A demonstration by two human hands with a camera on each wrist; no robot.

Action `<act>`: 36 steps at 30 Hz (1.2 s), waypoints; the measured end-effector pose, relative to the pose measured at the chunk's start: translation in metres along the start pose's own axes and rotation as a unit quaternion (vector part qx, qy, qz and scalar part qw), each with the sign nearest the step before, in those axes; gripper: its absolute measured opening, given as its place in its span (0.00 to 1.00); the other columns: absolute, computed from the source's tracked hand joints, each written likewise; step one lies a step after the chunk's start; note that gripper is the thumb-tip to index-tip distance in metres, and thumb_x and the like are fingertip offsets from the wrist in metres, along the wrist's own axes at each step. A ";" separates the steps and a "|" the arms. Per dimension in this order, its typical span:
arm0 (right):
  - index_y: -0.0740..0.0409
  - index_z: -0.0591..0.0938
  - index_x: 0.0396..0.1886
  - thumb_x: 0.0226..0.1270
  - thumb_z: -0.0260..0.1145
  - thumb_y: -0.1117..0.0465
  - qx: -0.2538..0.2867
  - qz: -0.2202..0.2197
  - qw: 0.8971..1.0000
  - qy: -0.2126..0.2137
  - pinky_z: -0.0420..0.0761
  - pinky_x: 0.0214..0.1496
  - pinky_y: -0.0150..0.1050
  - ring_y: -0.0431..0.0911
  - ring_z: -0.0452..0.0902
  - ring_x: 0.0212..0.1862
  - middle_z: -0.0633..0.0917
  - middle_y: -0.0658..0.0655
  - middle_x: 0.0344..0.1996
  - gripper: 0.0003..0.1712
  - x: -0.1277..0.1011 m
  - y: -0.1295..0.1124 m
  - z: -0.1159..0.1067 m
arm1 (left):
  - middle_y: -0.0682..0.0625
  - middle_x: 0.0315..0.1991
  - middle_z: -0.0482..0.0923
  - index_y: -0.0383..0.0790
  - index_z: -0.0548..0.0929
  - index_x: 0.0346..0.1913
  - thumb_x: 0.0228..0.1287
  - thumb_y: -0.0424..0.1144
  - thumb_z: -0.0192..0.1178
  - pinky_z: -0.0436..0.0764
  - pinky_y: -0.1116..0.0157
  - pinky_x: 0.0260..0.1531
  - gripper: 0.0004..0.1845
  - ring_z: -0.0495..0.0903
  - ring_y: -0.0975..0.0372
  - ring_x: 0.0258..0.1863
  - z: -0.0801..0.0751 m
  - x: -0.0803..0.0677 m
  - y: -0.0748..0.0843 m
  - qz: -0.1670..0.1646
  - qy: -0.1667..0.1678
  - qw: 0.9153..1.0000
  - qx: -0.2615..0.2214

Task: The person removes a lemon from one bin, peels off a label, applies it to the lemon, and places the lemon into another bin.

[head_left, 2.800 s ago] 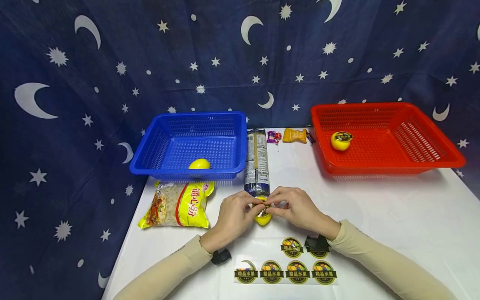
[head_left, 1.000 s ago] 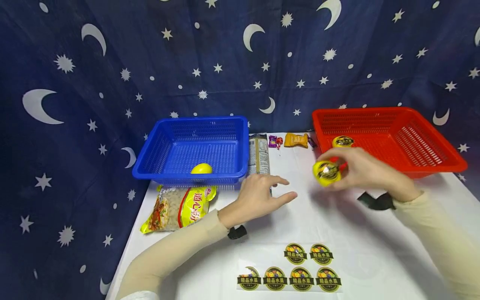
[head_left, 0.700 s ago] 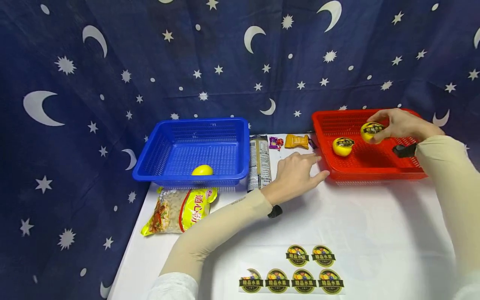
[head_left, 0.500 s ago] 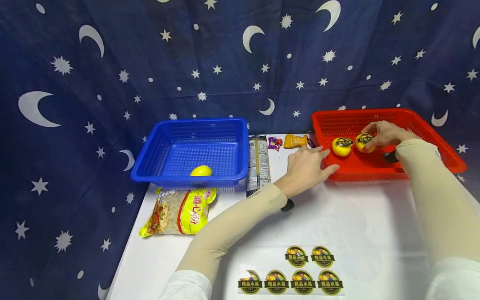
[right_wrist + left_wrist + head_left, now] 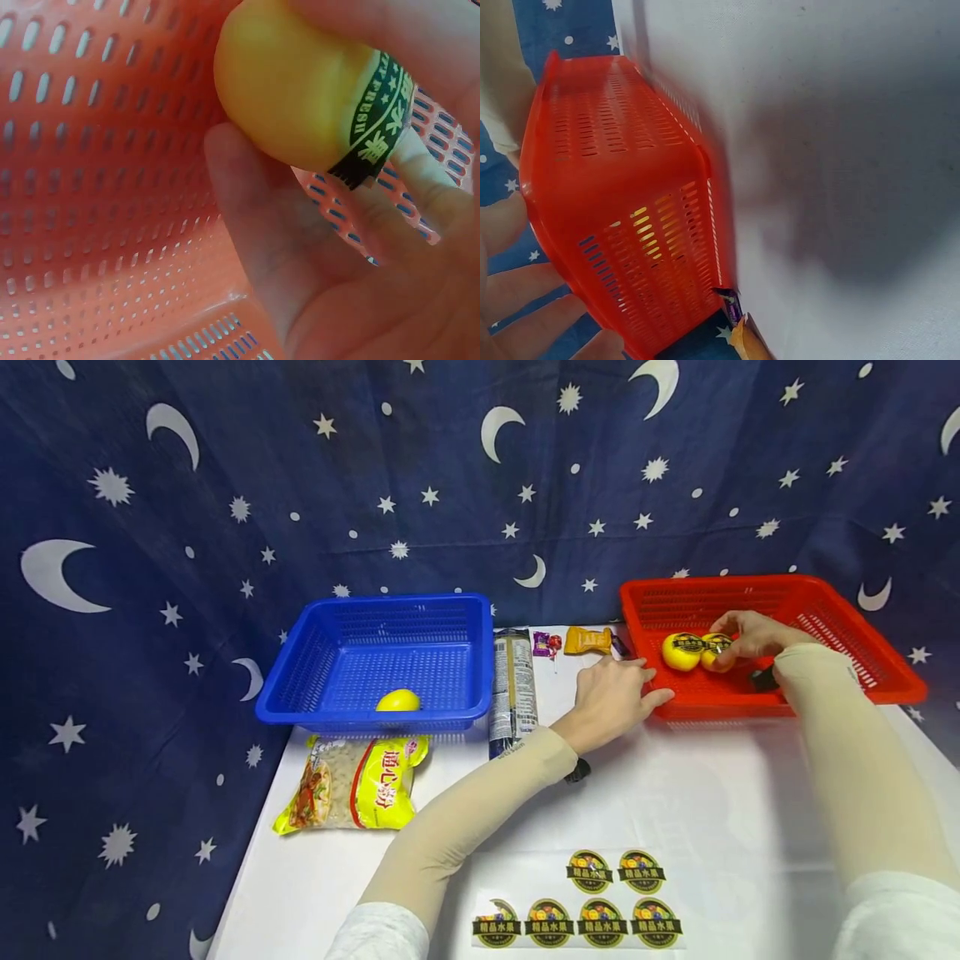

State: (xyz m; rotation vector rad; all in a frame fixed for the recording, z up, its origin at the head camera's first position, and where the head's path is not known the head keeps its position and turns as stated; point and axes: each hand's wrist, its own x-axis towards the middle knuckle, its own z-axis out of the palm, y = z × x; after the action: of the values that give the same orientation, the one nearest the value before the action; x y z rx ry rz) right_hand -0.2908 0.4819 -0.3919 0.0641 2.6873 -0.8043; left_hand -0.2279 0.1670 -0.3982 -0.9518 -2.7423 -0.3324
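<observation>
My right hand is inside the red basket, holding a yellow lemon between thumb and fingers. A black and gold sticker wraps part of that lemon in the right wrist view. Right beside it on the left sits another stickered lemon. At the basket's left end is my left hand, fingers spread and touching the rim, holding nothing. In the left wrist view, its fingers lie along the red rim, and yellow shows through the wall slots.
A blue basket with one lemon stands left. In front lies a yellow pasta bag. Between the baskets are a long package, a lollipop and an orange-wrapped snack. A sticker sheet lies near the front.
My right hand carried the stickered lemon from the table's middle into the red basket, lowering it and shifting it left beside the other. My left hand moved right to the basket's rim.
</observation>
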 end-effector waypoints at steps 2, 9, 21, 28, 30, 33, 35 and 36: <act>0.76 0.68 0.58 0.54 0.76 0.70 -0.007 -0.003 1.000 0.005 0.73 0.44 0.32 0.63 0.71 0.51 0.72 0.78 0.55 0.36 -0.003 0.001 0.001 | 0.69 0.61 0.83 0.68 0.84 0.61 0.67 0.71 0.56 0.73 0.67 0.22 0.25 0.86 0.65 0.49 0.000 0.000 0.001 0.002 0.001 1.000 -0.001; 0.78 0.59 0.68 0.56 0.77 0.67 -0.026 -0.006 1.000 0.004 0.70 0.65 0.63 0.73 0.64 0.60 0.65 0.84 0.63 0.48 -0.010 -0.006 -0.003 | 0.66 0.62 0.83 0.66 0.82 0.64 0.66 0.70 0.58 0.73 0.67 0.23 0.27 0.85 0.62 0.46 -0.010 0.006 -0.011 0.003 -0.031 1.000 -0.007; 0.63 0.63 0.76 0.58 0.79 0.56 -0.103 -0.095 0.983 0.120 0.63 0.66 0.71 0.70 0.63 0.67 0.68 0.76 0.69 0.51 -0.077 -0.084 -0.001 | 0.48 0.68 0.79 0.51 0.82 0.66 0.67 0.60 0.64 0.87 0.49 0.47 0.29 0.82 0.50 0.60 -0.084 0.003 -0.154 -0.020 -0.023 0.998 0.052; 0.54 0.73 0.71 0.54 0.82 0.56 -0.075 -0.243 0.955 0.151 0.71 0.65 0.65 0.58 0.70 0.65 0.75 0.63 0.65 0.45 -0.104 -0.151 0.070 | 0.46 0.70 0.76 0.52 0.77 0.71 0.65 0.63 0.65 0.83 0.49 0.53 0.35 0.81 0.48 0.62 -0.124 -0.022 -0.247 -0.073 -0.149 0.986 0.029; 0.52 0.74 0.71 0.55 0.82 0.55 -0.064 -0.268 0.951 0.141 0.73 0.64 0.63 0.55 0.72 0.63 0.76 0.59 0.65 0.43 -0.103 -0.166 0.090 | 0.46 0.71 0.75 0.54 0.76 0.72 0.63 0.61 0.69 0.82 0.49 0.55 0.36 0.81 0.48 0.62 -0.127 -0.031 -0.269 -0.071 -0.187 0.980 0.011; 0.53 0.75 0.69 0.57 0.81 0.55 -0.050 -0.313 0.940 0.125 0.75 0.65 0.59 0.53 0.74 0.63 0.78 0.57 0.65 0.40 -0.096 -0.187 0.115 | 0.47 0.73 0.74 0.57 0.78 0.70 0.58 0.57 0.74 0.78 0.45 0.61 0.36 0.78 0.47 0.66 -0.129 -0.044 -0.295 -0.077 -0.242 0.967 -0.011; 0.54 0.76 0.68 0.58 0.80 0.54 -0.042 -0.341 0.932 0.113 0.75 0.65 0.58 0.52 0.75 0.63 0.79 0.56 0.65 0.39 -0.089 -0.200 0.131 | 0.47 0.74 0.73 0.58 0.80 0.68 0.55 0.53 0.78 0.73 0.42 0.67 0.35 0.72 0.47 0.72 -0.129 -0.052 -0.307 -0.099 -0.275 0.956 -0.031; 0.54 0.76 0.68 0.58 0.80 0.54 -0.039 -0.353 0.929 0.106 0.76 0.66 0.57 0.52 0.75 0.64 0.79 0.56 0.65 0.38 -0.086 -0.206 0.138 | 0.46 0.73 0.73 0.57 0.81 0.67 0.54 0.52 0.79 0.71 0.41 0.68 0.35 0.71 0.46 0.73 -0.128 -0.055 -0.312 -0.110 -0.292 0.949 -0.038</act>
State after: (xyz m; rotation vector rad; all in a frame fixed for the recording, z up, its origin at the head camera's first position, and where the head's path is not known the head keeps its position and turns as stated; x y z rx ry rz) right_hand -0.1964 0.2385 -0.3636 -0.9334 2.9541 -0.9122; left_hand -0.3650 -0.1392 -0.3358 -0.8722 -3.4139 -0.2180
